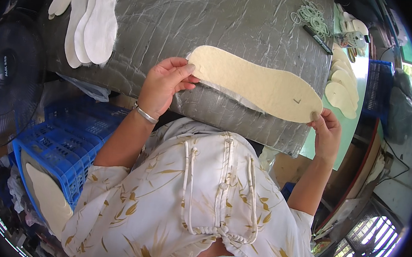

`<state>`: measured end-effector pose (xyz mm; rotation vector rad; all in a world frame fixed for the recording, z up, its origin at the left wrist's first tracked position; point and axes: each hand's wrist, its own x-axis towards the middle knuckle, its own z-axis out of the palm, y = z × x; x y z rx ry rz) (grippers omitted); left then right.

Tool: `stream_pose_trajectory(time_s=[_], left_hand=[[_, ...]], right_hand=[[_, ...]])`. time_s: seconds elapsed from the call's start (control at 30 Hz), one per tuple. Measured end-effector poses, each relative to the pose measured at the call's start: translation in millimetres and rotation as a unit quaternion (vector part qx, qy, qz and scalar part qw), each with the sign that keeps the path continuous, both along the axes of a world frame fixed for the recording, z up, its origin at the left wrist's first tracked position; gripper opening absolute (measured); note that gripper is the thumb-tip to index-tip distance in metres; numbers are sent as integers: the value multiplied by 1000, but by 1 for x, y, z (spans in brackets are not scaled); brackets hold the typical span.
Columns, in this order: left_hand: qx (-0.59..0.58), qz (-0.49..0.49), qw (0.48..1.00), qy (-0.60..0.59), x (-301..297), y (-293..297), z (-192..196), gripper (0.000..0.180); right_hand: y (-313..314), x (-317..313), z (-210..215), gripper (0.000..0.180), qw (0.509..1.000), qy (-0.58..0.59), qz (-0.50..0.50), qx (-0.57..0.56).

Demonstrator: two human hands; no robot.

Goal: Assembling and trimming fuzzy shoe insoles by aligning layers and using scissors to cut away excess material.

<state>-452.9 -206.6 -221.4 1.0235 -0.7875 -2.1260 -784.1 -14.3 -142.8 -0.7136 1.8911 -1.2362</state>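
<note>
Your left hand (168,82) pinches one end of a cream insole (256,84) and your right hand (327,132) the other, so it spans between them over the grey table (215,26). The pale layer (238,99) beneath is mostly hidden, hard to make out.

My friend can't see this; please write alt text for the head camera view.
A person's left hand and right hand hold a cream insole by its ends over a grey table. White insoles lie at upper left, pale green bands and a black marker at upper right.
</note>
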Motion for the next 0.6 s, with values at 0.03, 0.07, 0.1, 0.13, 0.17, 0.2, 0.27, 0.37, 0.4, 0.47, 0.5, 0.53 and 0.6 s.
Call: stream_pose_trajectory(time_s=[0.03, 0.07, 0.1, 0.13, 0.17, 0.2, 0.27, 0.37, 0.4, 0.47, 0.5, 0.53, 0.6], left_hand=[[-13, -8, 999, -40, 2, -1, -1, 18], [-27, -18, 996, -80, 3, -1, -2, 19], [-54, -18, 993, -107, 5, 0, -5, 20], [-46, -20, 993, -109, 7, 0, -5, 20], [-75, -43, 986, -143, 9, 0, -4, 20], [-104, -66, 977, -176, 10, 0, -4, 20], [-102, -65, 974, -191, 10, 4, -4, 17], [-152, -96, 962, -203, 12, 6, -4, 11], [-148, -96, 963, -206, 12, 7, -5, 11], [-179, -90, 954, -221, 12, 5, -7, 11], [-174, -89, 952, -236, 9, 1, -4, 10], [-170, -89, 952, -239, 9, -3, -5, 10], [-206, -78, 940, -262, 9, -9, -8, 10]], right_hand=[[0, 1, -2, 19, 1000, 14, 2, 8], [1, 2, -5, 18, 999, 29, 4, 15], [1, 1, -6, 17, 999, 41, 6, 21], [0, 2, -5, 16, 998, 54, 9, 26], [-3, 5, -1, 14, 997, 71, 8, 43], [-2, 4, -2, 14, 996, 68, 8, 50], [3, -2, -2, 11, 991, 93, 26, 93], [8, -2, -3, 12, 991, 78, 17, 105], [9, -2, -3, 11, 993, 66, 15, 99], [7, 0, -5, 11, 994, 51, 17, 95], [6, 1, -6, 12, 993, 57, 11, 100], [4, 2, -8, 13, 992, 62, 6, 105], [-2, 4, -10, 13, 993, 58, 20, 98]])
